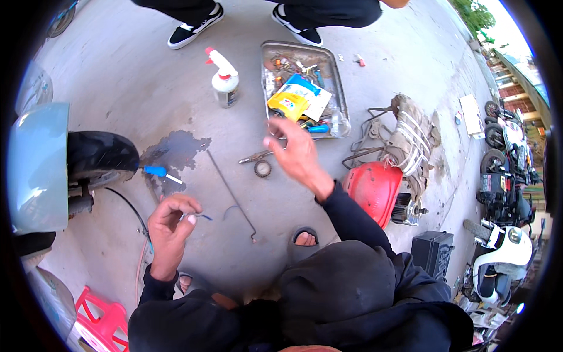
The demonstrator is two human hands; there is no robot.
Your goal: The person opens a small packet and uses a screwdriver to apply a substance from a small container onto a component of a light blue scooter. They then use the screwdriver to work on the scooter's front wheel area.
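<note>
My left hand point(170, 226) is closed in a pinch between thumb and fingers. A small thin piece with a dark blue end point(204, 217) sticks out of that pinch; its kind is too small to tell. Reaching forward, my right hand point(298, 154) has its fingers apart, with nothing seen in them, by the near edge of a metal tray point(345, 94). Loose small parts and tools, a yellow and blue packet point(295, 97) and a blue-handled tool point(318, 128) lie in the tray. On the ground beside my right hand are a toothed metal ring point(263, 169) and a slim metal tool point(254, 158).
A tyre point(102, 151) under a pale blue fender stands left, with a blue-handled screwdriver point(155, 171) beside it. A long bent rod point(230, 190) lies between my hands. Beyond are a spray bottle point(226, 88) and a crouching person's shoes point(196, 26). A red tub point(375, 190) sits right.
</note>
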